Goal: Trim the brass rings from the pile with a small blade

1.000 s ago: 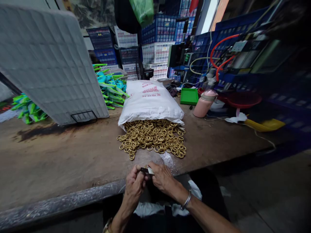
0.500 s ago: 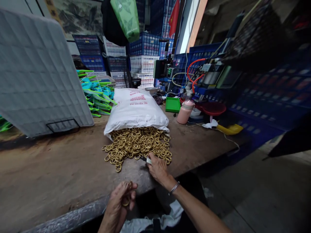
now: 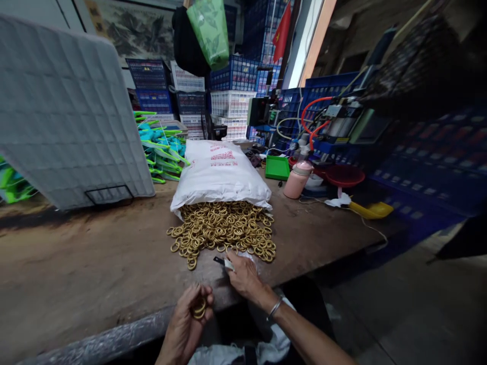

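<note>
Curled at the table's front edge, my left hand point(image 3: 184, 317) holds a few brass-coloured rings point(image 3: 200, 307) between thumb and fingers. My right hand point(image 3: 246, 278) grips a small blade-like tool with a pale handle and dark tip point(image 3: 219, 260); its exact kind is unclear. The tool points left, just in front of a heap of similar rings point(image 3: 222, 228). The heap spills from the mouth of a white sack point(image 3: 224, 180) with red print, lying on the wooden table point(image 3: 114, 258).
A grey padded panel point(image 3: 76, 116) stands at left, with green and blue items point(image 3: 162, 152) behind it. To the right are a green tray point(image 3: 277, 168), pink bottle point(image 3: 298, 180), red dish point(image 3: 345, 175), yellow scoop point(image 3: 371, 210) and machine with orange hoses point(image 3: 340, 121). Stacked crates point(image 3: 233, 104) fill the back.
My right hand has drawn slightly back from the heap, with the tool's tip now apart from the rings. My left fingers have curled more around their rings. The view has shifted slightly.
</note>
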Demonstrator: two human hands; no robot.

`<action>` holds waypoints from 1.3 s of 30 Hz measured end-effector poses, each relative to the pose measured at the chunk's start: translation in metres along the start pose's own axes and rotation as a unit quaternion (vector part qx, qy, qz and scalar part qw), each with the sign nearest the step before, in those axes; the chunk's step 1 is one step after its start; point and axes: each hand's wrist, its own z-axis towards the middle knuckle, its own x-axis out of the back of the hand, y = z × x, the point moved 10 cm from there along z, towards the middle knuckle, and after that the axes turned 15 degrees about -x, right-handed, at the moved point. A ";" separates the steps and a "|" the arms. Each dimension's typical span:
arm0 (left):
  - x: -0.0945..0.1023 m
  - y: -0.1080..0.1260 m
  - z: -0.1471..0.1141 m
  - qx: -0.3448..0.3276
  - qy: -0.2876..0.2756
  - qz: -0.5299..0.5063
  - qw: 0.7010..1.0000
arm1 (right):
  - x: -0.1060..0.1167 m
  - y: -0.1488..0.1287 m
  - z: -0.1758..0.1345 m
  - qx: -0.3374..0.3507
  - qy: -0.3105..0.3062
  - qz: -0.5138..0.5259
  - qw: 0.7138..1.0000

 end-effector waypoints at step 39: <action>-0.019 0.010 0.000 -0.068 -0.112 0.188 0.973 | -0.010 -0.037 -0.018 -0.040 -0.156 0.304 0.939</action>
